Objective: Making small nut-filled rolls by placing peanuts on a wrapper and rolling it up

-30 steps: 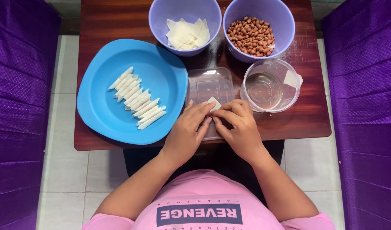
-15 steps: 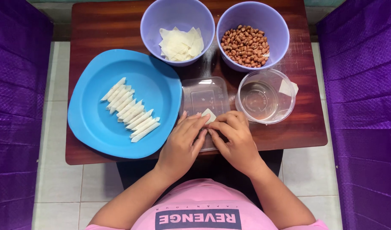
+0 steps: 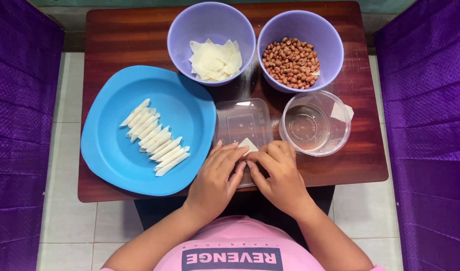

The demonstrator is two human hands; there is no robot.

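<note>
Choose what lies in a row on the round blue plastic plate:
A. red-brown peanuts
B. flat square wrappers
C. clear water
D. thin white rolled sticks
D: thin white rolled sticks lie side by side on the round blue plastic plate; the peanuts fill a purple bowl.

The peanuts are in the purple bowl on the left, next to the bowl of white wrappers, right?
Not quite. The head view shows the peanuts in the right-hand purple bowl; the white wrappers fill the left one. They do sit side by side.

A blue plate of rolled white sticks is set at the table's left edge; two purple bowls are placed along the far edge.
</note>
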